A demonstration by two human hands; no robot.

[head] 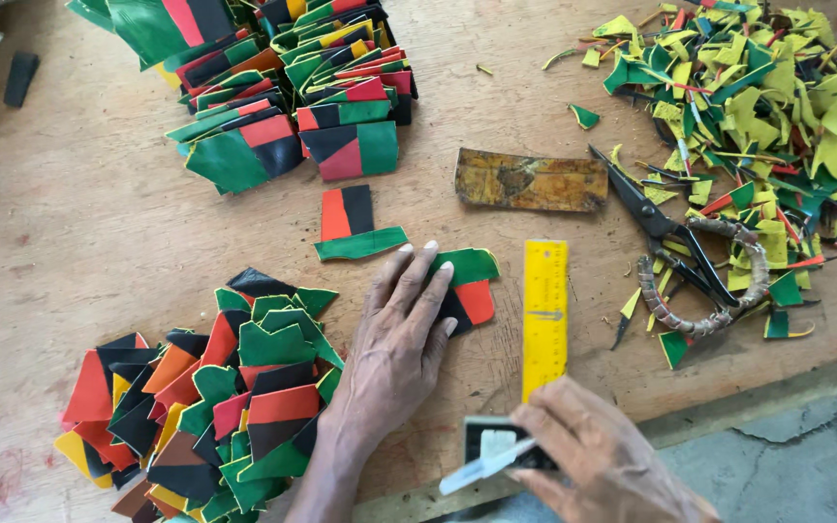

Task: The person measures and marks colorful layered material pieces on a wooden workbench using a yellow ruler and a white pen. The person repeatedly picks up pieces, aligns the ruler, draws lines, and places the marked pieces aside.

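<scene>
Hands first: right hand (601, 455) is low at the near edge, fingers closed around a small black block (496, 444) with a white blade-like tool (481, 469) sticking out toward the left; can't tell exactly what the tool is. Left hand (401, 339) lies flat, fingers spread, grasping nothing, pressing down on a patchwork piece (470, 283) of green, black and red material just left of the yellow ruler (544, 310)

Piece looks thin, light and floppy, likely leather or vinyl offcuts sewn together; my guess is it slides easily on the wood surface (70, 213), so flat palm pressure suits it better than a pinch. To lift, take an outer edge or corner, away from the seams

Near left: loose pile of similar pieces (215, 387) in orange, green, black. Beyond the fingertips: one single piece (356, 225) lying apart. Right of the ruler: scissors (675, 257) with wrapped handles. Mid: worn brown rectangular strip (531, 180). Far left: neat overlapping stack of finished pieces (293, 97). Far right: heap of yellow-green trimmings (767, 97)
</scene>
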